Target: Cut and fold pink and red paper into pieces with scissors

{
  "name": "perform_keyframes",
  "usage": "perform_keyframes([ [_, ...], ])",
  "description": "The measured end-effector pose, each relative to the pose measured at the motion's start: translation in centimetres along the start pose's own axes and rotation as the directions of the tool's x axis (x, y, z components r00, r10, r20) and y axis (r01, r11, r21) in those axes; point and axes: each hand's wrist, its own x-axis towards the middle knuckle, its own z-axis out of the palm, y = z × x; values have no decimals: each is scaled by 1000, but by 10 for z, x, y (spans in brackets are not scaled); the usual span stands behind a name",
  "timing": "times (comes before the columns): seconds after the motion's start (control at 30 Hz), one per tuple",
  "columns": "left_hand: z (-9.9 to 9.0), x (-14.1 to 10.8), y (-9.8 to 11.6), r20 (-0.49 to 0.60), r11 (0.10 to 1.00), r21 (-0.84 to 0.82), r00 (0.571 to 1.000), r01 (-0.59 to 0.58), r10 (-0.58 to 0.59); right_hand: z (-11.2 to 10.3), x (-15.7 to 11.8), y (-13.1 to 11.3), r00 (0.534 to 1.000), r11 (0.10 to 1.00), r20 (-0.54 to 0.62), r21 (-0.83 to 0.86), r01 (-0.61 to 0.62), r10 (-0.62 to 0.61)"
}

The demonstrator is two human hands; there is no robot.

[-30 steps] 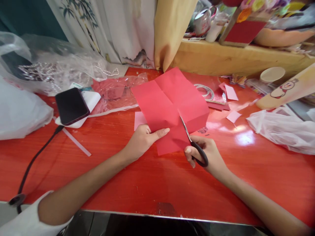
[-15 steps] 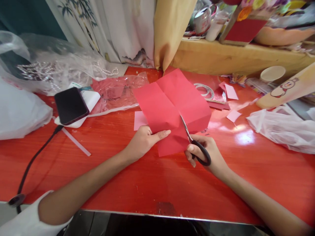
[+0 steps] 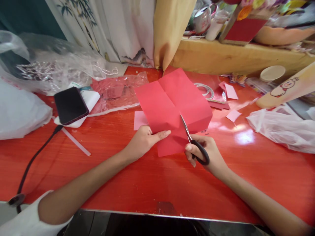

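Note:
A creased sheet of red paper [image 3: 169, 101] is held above the red table by my left hand [image 3: 144, 141], thumb on top and fingers hidden beneath. My right hand [image 3: 206, 150] grips black-handled scissors [image 3: 200, 152]. Their blades lie in a cut running in from the paper's right side, pointing up toward the middle crease. The lower blade is hidden under the paper. Partly covered by the sheet, a pink paper piece [image 3: 139, 120] rests on the table just beyond my left hand.
A phone [image 3: 71, 105] with a black cable lies on a white object at the left, near plastic bags [image 3: 22, 111]. Behind the sheet are a clear packet of red paper [image 3: 115, 93] and a white tape roll [image 3: 206, 91]. A white bag [image 3: 283, 127] lies at right.
The red sheet has shifted very slightly to the right. Around the scissors my right hand has closed a little, drawing the handles slightly left.

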Motion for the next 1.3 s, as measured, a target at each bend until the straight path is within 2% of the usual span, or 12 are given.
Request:
perform_keyframes([
  [0.53,0,0,1,44,999,28,999,-18,17,1,0,1,1000,1000,-17,11,3,-3],
  [0.77,0,0,4,122,1000,-2,992,-19,19,0,0,-4,998,998,-28,-32,-50,49],
  [0.83,-1,3,6,86,996,-77,996,-32,39,1,0,-5,998,998,-23,-42,-51,50],
  [1.03,-7,10,9,-135,964,-256,990,-76,42,4,0,-8,996,994,-7,-65,-90,89],
  [1.3,-9,10,13,-119,969,-215,988,-118,94,5,0,-5,996,995,-14,-46,-88,88],
])
